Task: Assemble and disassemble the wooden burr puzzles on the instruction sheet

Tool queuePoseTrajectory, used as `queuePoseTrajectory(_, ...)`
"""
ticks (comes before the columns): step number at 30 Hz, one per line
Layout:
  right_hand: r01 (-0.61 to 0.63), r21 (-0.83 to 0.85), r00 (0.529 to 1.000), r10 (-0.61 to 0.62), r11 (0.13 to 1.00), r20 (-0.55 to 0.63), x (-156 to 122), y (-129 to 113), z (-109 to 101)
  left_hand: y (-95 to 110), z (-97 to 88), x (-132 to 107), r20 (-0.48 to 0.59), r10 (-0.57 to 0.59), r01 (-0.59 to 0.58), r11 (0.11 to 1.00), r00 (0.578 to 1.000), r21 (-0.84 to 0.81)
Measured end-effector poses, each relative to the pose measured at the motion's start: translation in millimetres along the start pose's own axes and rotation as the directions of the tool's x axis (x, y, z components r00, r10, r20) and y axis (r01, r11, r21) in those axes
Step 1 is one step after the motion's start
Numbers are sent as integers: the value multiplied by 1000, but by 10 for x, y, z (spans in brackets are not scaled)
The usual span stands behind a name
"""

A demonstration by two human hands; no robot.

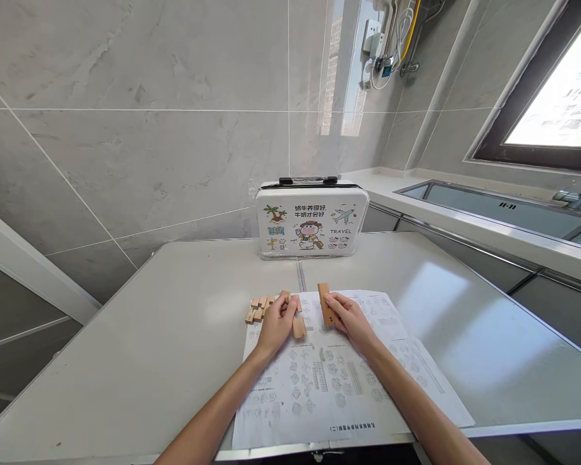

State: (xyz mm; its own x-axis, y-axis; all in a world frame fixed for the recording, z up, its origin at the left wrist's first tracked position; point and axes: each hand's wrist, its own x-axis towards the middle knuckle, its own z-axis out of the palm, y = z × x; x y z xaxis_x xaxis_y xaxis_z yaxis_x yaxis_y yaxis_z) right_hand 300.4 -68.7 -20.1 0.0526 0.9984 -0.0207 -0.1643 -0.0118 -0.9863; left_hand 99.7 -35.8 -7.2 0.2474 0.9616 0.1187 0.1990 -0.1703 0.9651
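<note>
My right hand (347,316) grips a long wooden block (326,306) by its right side, raised at a slant above the paper. A small dark mark shows near the block's lower end. My left hand (279,323) is closed, thumb against fingers, around a notched wooden puzzle piece (299,327) whose lower end shows below the fingers. The hand hides part of it. Left of that hand, several small notched wooden pieces (258,310) lie close together at the paper's edge. Beneath both hands is a printed sheet (319,407) with rows of small diagrams, upside down to me.
The sheet rests on a white folding table (174,349) with a seam down its middle. A white case (312,223) with cartoon prints and a black handle stands at the table's back edge. To the right are a counter with a sink (494,210) and a window (556,97).
</note>
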Motion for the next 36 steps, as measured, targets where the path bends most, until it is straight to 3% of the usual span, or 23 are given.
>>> queuePoseTrajectory(7, 44, -270, 997, -59, 962, -50, 30, 115, 18, -66, 60, -59, -25, 94, -73, 893, 995, 444)
queuePoseTrajectory(11, 174, -479, 982, -190, 860, 16, 28, 176, 29, -113, 64, -64, -5, 106, -85, 822, 994, 563)
queuePoseTrajectory(17, 248, -647, 966, -230, 721, 114, -4, 215, 59, -113, 54, -85, 48, 148, -145, 760, 988, 634)
queuePoseTrajectory(24, 269, -803, 949, -287, 531, 129, -43, 223, 73, -107, 53, -120, 102, 278, -271, 683, 955, 678)
queuePoseTrajectory(31, 264, -840, 950, -276, 474, 143, -63, 216, 81, -134, 27, -97, 161, 427, -418, 619, 890, 665)
queuePoseTrajectory(36, 258, -850, 953, -268, 459, 144, -62, 216, 75, -268, 52, -96, 171, 443, -441, 630, 880, 640)
